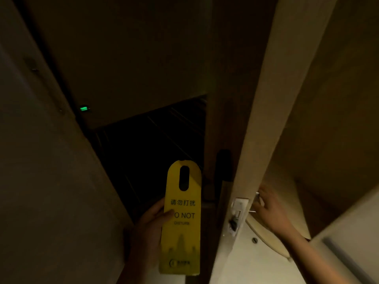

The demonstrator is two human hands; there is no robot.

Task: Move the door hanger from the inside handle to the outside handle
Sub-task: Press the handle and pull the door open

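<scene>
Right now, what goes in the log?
left hand: holds yellow hanger | right hand: at inside handle | door: open

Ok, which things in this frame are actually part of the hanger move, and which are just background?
Part of the job:
- yellow door hanger, held in the left hand
- door, seen edge-on
- latch plate on the door edge
- right hand at the inner side of the door
- dark outside lock plate

Just background:
- green light
- dark corridor floor

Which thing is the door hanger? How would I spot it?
Find the open door's edge running down the middle. Just left of it, the left hand holds up the door hanger: a tall yellow card with a slot hole on top, the only bright thing there.
</scene>
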